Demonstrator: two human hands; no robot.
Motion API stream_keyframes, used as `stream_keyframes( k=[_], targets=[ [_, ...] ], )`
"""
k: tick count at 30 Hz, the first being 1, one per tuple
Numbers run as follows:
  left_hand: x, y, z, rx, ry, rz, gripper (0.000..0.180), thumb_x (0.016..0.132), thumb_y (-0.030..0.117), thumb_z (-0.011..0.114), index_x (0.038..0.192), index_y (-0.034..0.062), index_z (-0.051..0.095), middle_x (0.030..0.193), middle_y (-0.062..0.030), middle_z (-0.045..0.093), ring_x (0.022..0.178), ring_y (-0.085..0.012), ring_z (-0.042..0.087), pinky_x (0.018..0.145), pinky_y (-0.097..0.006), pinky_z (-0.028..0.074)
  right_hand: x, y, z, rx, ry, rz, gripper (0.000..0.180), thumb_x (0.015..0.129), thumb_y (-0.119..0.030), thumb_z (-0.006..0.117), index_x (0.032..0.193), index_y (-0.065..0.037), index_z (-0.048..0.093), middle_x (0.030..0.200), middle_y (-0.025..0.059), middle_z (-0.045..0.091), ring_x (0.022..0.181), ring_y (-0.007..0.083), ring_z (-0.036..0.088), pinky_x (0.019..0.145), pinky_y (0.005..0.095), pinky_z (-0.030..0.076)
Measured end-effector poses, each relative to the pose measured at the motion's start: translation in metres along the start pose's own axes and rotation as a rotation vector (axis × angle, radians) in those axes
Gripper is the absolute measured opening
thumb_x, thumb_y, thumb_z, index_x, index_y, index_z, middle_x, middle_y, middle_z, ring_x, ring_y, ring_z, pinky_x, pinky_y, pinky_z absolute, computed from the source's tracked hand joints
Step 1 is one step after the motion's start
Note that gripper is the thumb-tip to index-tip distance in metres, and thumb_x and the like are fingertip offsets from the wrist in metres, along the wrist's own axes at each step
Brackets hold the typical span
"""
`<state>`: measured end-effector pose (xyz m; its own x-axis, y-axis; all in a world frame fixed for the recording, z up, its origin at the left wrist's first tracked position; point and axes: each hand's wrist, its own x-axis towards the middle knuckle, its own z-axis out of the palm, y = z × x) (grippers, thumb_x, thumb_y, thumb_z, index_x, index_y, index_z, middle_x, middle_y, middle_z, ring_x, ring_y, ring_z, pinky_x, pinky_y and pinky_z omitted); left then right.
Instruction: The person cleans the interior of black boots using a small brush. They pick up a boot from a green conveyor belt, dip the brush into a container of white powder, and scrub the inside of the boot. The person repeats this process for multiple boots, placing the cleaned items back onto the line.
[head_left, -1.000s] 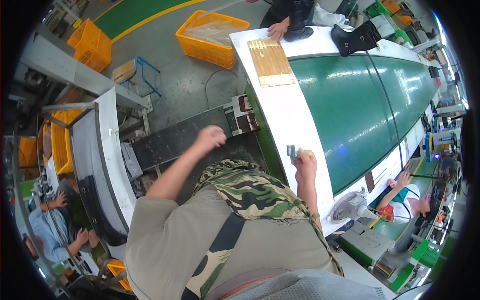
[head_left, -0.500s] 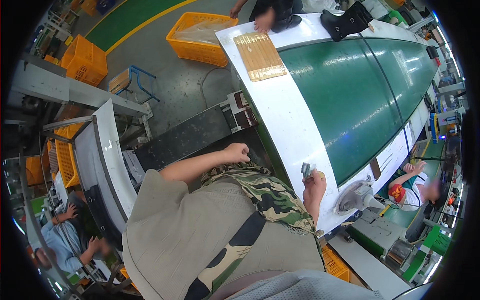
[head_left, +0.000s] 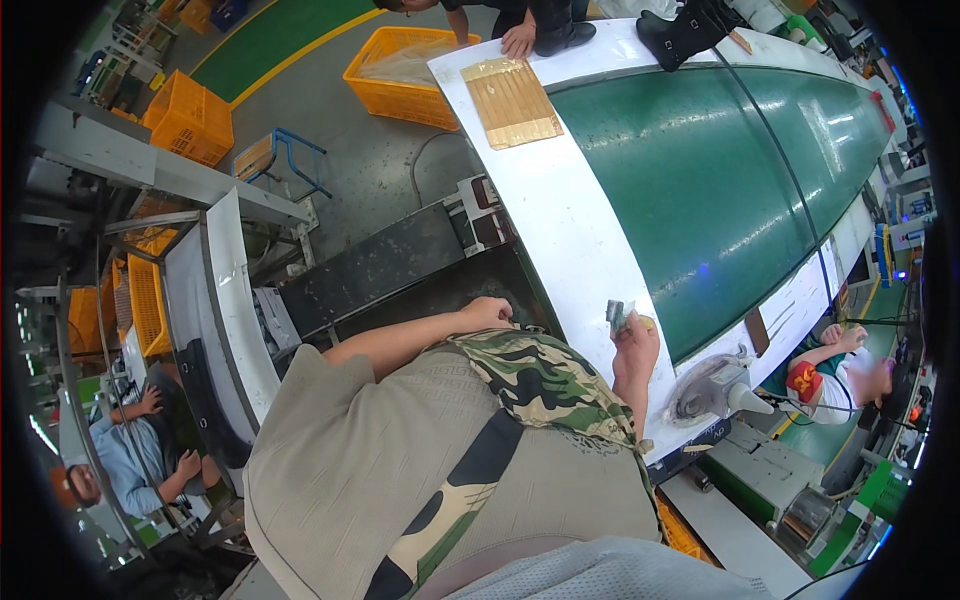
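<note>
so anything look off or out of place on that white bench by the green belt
Nothing stands out. The right hand holds a small grey part over the white bench, and the left hand rests at the dark tray below. The brown slatted panel lies flat, slightly turned against the bench edge; nothing looks spilled or broken.

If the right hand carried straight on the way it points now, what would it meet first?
Probably the green belt. The right hand, gripping a small grey object, sits on the white table edge and points toward the belt; depth is unclear.
</note>
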<state>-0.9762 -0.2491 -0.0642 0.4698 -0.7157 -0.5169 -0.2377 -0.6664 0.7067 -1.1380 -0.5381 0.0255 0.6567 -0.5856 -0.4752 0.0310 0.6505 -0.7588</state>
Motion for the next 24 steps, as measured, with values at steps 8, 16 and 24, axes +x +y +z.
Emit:
stream_keyframes(
  k=[8, 16, 24],
  targets=[
    [0.009, 0.032, 0.017, 0.017, 0.039, 0.046, 0.046, 0.081, 0.031, 0.075, 0.112, -0.0008, 0.064, 0.101, -0.0153, 0.072, 0.095, -0.0274, 0.070, 0.084, -0.037, 0.054, 0.003, -0.018, -0.020, -0.005, -0.037, -0.006, 0.011, 0.095, -0.011, 0.062, 0.094, -0.006, 0.053, 0.082, 0.0063, 0.063, 0.068, 0.0145, 0.059, 0.062, 0.0312, 0.050],
    [0.027, 0.060, 0.040, 0.052, 0.042, 0.056, 0.048, 0.082, 0.033, 0.074, 0.114, -0.0010, 0.064, 0.103, -0.0162, 0.072, 0.095, -0.0281, 0.070, 0.083, -0.037, 0.054, 0.006, -0.036, -0.048, 0.009, -0.051, -0.009, 0.010, 0.095, -0.010, 0.062, 0.093, -0.005, 0.053, 0.081, 0.0061, 0.063, 0.068, 0.0145, 0.059, 0.061, 0.0311, 0.050],
    [0.034, 0.080, 0.063, 0.080, 0.061, 0.055, 0.045, 0.081, 0.033, 0.072, 0.112, 0.0007, 0.065, 0.099, -0.0144, 0.072, 0.093, -0.0284, 0.069, 0.082, -0.038, 0.054, 0.013, -0.044, -0.082, 0.007, -0.058, 0.000, 0.010, 0.095, -0.010, 0.062, 0.093, -0.006, 0.054, 0.082, 0.0062, 0.064, 0.068, 0.0136, 0.059, 0.062, 0.0304, 0.050]
  ],
)
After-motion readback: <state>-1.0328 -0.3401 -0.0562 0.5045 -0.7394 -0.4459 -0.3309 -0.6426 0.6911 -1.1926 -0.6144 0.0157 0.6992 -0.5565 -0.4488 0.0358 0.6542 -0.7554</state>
